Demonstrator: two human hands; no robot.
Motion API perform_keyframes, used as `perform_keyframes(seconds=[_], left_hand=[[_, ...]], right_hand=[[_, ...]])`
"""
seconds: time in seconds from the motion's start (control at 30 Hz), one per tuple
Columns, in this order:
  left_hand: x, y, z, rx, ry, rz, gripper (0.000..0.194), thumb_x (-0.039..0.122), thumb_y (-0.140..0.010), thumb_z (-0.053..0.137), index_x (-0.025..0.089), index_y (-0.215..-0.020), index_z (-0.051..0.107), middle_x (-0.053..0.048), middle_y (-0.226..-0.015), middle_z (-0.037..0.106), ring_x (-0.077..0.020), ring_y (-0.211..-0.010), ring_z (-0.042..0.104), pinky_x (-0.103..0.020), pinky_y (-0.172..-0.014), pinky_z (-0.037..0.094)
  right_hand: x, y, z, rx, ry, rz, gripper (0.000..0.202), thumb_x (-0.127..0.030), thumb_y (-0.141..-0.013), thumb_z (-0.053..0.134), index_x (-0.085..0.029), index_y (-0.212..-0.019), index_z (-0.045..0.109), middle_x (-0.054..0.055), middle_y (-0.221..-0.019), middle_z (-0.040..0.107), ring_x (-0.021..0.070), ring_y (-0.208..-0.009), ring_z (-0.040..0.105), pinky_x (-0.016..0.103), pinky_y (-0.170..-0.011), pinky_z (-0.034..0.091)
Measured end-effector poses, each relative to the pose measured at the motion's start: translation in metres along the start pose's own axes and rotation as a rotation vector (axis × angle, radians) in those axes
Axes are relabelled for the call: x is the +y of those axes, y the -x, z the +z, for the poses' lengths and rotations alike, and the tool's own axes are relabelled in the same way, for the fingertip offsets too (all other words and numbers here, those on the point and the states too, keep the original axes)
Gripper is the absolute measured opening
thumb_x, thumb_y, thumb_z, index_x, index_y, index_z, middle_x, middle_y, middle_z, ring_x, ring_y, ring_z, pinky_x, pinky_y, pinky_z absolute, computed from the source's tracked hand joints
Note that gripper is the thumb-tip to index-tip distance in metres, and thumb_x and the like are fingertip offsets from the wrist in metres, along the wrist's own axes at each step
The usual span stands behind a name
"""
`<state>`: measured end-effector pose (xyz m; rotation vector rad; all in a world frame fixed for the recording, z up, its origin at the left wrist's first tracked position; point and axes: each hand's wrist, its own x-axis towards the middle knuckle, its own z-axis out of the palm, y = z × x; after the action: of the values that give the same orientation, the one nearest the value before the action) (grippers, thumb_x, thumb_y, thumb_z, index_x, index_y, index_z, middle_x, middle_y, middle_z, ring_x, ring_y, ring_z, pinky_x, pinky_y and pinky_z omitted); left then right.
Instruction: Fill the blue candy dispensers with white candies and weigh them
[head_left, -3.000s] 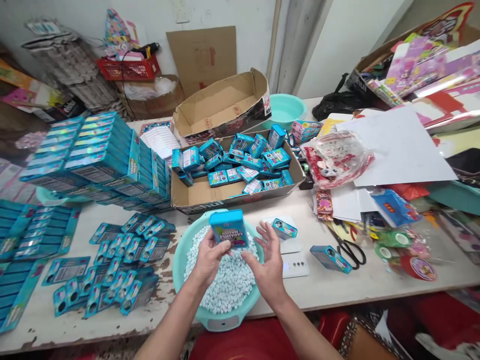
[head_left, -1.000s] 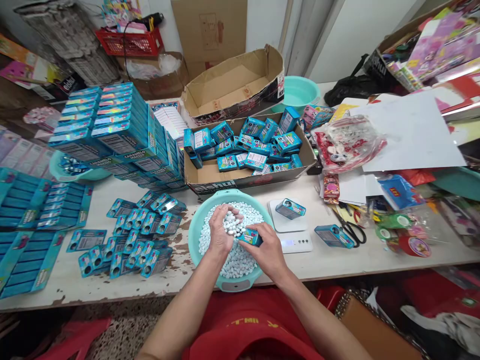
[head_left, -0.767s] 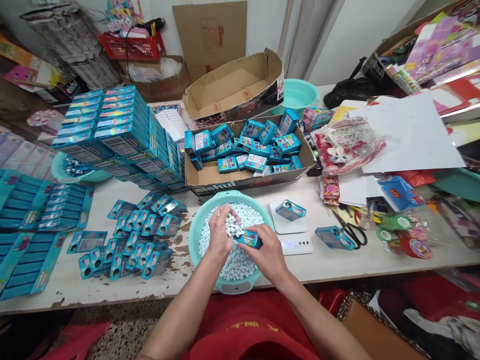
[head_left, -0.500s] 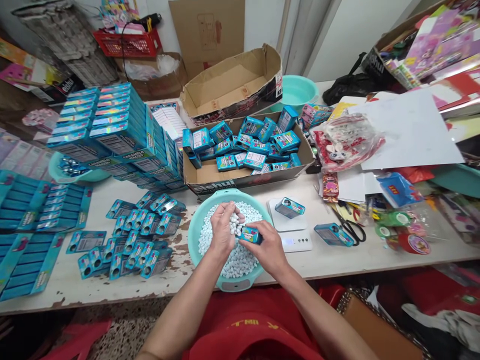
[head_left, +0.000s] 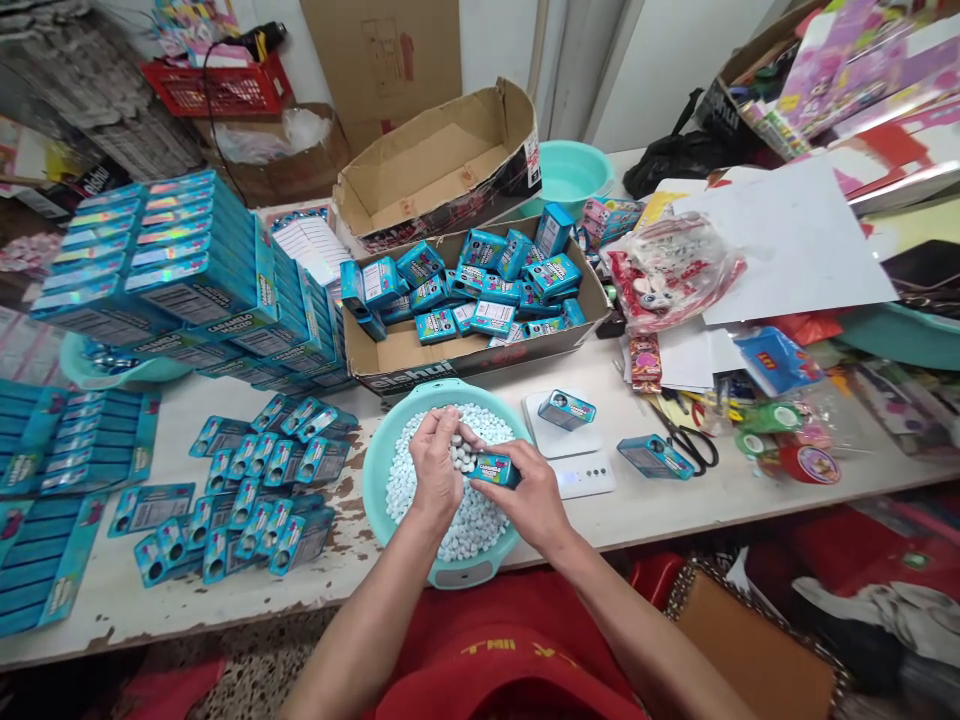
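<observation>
Over a turquoise basin of small white candies, my left hand is cupped around a handful of the candies. My right hand grips a small blue box lying on its side, its left end against the candies in my left hand. To the right, another blue box rests on a white scale. One more blue box lies beside black-handled scissors. Several blue boxes with round holes lie left of the basin.
Behind the basin, a cardboard box holds many blue boxes. Tall stacks of blue packs stand at the left. A plastic bag, white sheets and tape rolls lie to the right.
The whole view has shifted, so the table things sit further left. Both hands remain over the basin, with the candies in the left and the box in the right.
</observation>
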<state>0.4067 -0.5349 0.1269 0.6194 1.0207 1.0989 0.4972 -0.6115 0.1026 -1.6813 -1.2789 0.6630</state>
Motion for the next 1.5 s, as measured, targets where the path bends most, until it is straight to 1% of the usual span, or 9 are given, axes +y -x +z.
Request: perform_keyframes(seconds=[0.5,0.73,0.87,1.0,1.07,1.17,1.3,1.37,1.5], left_hand=[[0.002,-0.003,0.000,-0.082,-0.059,0.086,0.016,0.033,-0.079,0.059,0.017,-0.077,0.057,0.005,-0.045,0.047,-0.0127,-0.050,0.056,-0.026,-0.061,0.046],[0.004,0.003,0.002,-0.142,-0.051,0.142,0.017,0.034,-0.082,0.054,0.017,-0.082,0.058,0.001,-0.050,0.056,-0.0154,-0.055,0.060,-0.032,-0.066,0.049],[0.000,-0.018,-0.010,-0.120,-0.066,0.220,0.021,0.037,-0.084,0.050,0.018,-0.085,0.057,0.000,-0.059,0.061,-0.0168,-0.061,0.062,-0.034,-0.070,0.049],[-0.034,-0.066,-0.044,0.029,-0.544,0.361,0.027,0.041,-0.087,0.043,0.019,-0.082,0.058,-0.003,-0.073,0.062,-0.0176,-0.074,0.061,-0.036,-0.078,0.048],[-0.061,-0.083,-0.059,-0.100,-0.901,0.369,0.023,0.039,-0.084,0.048,0.019,-0.080,0.061,-0.005,-0.084,0.064,-0.0198,-0.086,0.059,-0.037,-0.086,0.044],[-0.094,-0.087,-0.067,-0.272,-1.163,0.381,0.018,0.033,-0.083,0.051,0.020,-0.085,0.063,-0.007,-0.096,0.063,-0.0209,-0.098,0.054,-0.037,-0.093,0.039],[-0.104,-0.067,-0.066,-0.409,-1.425,0.364,0.019,0.035,-0.084,0.050,0.021,-0.079,0.062,-0.005,-0.087,0.061,-0.0198,-0.089,0.054,-0.033,-0.086,0.040],[-0.100,-0.058,-0.069,-0.345,-1.386,0.292,0.017,0.034,-0.080,0.053,0.021,-0.072,0.060,-0.003,-0.079,0.060,-0.0186,-0.082,0.054,-0.030,-0.079,0.040],[-0.084,-0.046,-0.082,-0.085,-0.895,0.002,0.027,0.039,-0.069,0.061,0.019,-0.055,0.050,0.002,-0.056,0.048,-0.0133,-0.061,0.047,-0.024,-0.061,0.038]], right_hand=[[0.001,-0.007,0.006,0.037,-0.057,0.019,0.034,-0.025,-0.064,0.080,-0.023,-0.095,0.064,0.004,-0.091,0.064,0.0220,-0.088,0.062,0.037,-0.079,0.049],[0.004,-0.010,0.006,0.068,-0.114,0.052,0.034,-0.026,-0.065,0.079,-0.024,-0.096,0.065,0.004,-0.093,0.065,0.0216,-0.090,0.061,0.037,-0.082,0.048],[0.009,-0.011,0.002,0.057,-0.192,0.070,0.034,-0.028,-0.064,0.080,-0.024,-0.095,0.067,0.004,-0.092,0.065,0.0214,-0.091,0.061,0.036,-0.082,0.049],[0.013,-0.005,-0.008,0.056,-0.277,0.072,0.036,-0.031,-0.063,0.081,-0.024,-0.096,0.068,0.004,-0.096,0.063,0.0206,-0.092,0.061,0.034,-0.082,0.050],[0.015,0.000,-0.013,0.049,-0.289,0.073,0.036,-0.032,-0.062,0.081,-0.024,-0.095,0.068,0.003,-0.093,0.063,0.0199,-0.089,0.062,0.032,-0.080,0.050],[0.020,0.005,-0.018,0.040,-0.267,0.098,0.035,-0.032,-0.062,0.081,-0.024,-0.094,0.068,0.003,-0.091,0.063,0.0196,-0.087,0.062,0.032,-0.079,0.050],[0.025,0.007,-0.023,0.115,-0.218,0.156,0.035,-0.032,-0.065,0.079,-0.023,-0.096,0.067,0.003,-0.092,0.063,0.0200,-0.088,0.061,0.033,-0.080,0.049],[0.025,0.006,-0.024,0.124,-0.201,0.162,0.035,-0.032,-0.066,0.078,-0.023,-0.097,0.067,0.003,-0.093,0.062,0.0201,-0.089,0.061,0.033,-0.080,0.049],[0.022,0.005,-0.023,0.104,-0.165,0.141,0.033,-0.032,-0.066,0.078,-0.023,-0.096,0.067,0.003,-0.092,0.062,0.0203,-0.089,0.062,0.033,-0.079,0.050]])
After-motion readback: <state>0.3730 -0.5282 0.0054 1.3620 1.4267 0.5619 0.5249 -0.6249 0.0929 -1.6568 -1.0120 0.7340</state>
